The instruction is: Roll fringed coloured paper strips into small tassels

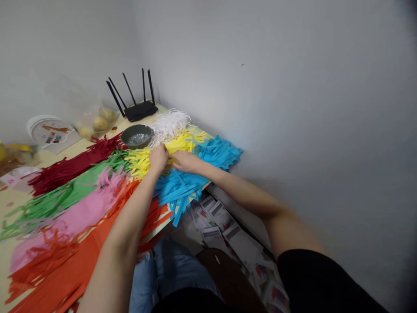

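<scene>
Yellow fringed paper (137,161) lies on the table, its cut strips spreading out on both sides of my hands. My left hand (159,157) is closed in a fist on it, and my right hand (184,161) pinches it close by, the fingertips nearly meeting. What exactly sits between the fingers is partly hidden. Blue fringed paper (180,184) lies under and beside my right wrist, some strips hanging over the table edge. Just behind my left hand stands a dark green bowl (137,136) with something clear inside. White shredded strips (171,124) lie behind the yellow paper.
Dark red (78,163), green (71,191), pink (78,213) and orange (81,256) fringed papers cover the table's left side. A black router (140,111) with upright antennas stands in the corner, beside bagged yellow fruit (100,122). Printed packets (228,230) lie below the table edge.
</scene>
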Demonstrator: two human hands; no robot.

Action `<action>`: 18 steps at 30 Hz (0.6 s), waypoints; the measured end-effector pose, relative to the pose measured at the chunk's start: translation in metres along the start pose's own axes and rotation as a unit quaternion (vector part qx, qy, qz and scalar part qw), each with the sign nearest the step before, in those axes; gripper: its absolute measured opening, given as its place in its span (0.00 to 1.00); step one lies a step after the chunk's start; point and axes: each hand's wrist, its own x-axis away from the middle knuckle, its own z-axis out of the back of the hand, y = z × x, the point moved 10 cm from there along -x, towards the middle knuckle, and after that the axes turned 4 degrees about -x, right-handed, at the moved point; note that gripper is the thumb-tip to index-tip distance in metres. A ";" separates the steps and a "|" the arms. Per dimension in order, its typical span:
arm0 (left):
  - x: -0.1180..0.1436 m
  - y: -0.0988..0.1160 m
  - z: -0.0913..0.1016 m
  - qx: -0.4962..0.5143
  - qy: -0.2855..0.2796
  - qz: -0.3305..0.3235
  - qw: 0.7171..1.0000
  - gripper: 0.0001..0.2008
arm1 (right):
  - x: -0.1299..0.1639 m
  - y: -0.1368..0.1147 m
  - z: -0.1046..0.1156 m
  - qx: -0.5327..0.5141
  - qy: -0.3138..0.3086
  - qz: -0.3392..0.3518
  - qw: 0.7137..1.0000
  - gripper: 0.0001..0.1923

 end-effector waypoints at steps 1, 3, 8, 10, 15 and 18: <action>0.001 0.001 0.007 0.008 0.019 -0.001 1.000 0.16 | -0.003 -0.005 -0.006 -0.009 -0.002 -0.003 1.000 0.15; 0.004 0.002 0.021 0.024 0.053 -0.005 0.998 0.15 | -0.012 -0.006 -0.012 -0.030 0.003 -0.022 0.999 0.17; 0.009 -0.009 0.045 0.076 0.123 0.001 0.989 0.11 | -0.035 0.014 -0.010 -0.111 0.020 -0.074 0.991 0.15; 0.009 -0.019 0.053 0.106 0.151 0.015 0.983 0.09 | -0.039 0.026 -0.010 -0.156 0.016 -0.093 0.983 0.11; 0.013 -0.045 0.083 0.184 0.228 0.052 0.955 0.06 | -0.042 0.072 -0.006 -0.264 0.077 -0.220 0.936 0.16; 0.019 -0.073 0.106 0.216 0.274 0.081 0.934 0.05 | -0.044 0.088 -0.006 -0.332 0.104 -0.282 0.894 0.18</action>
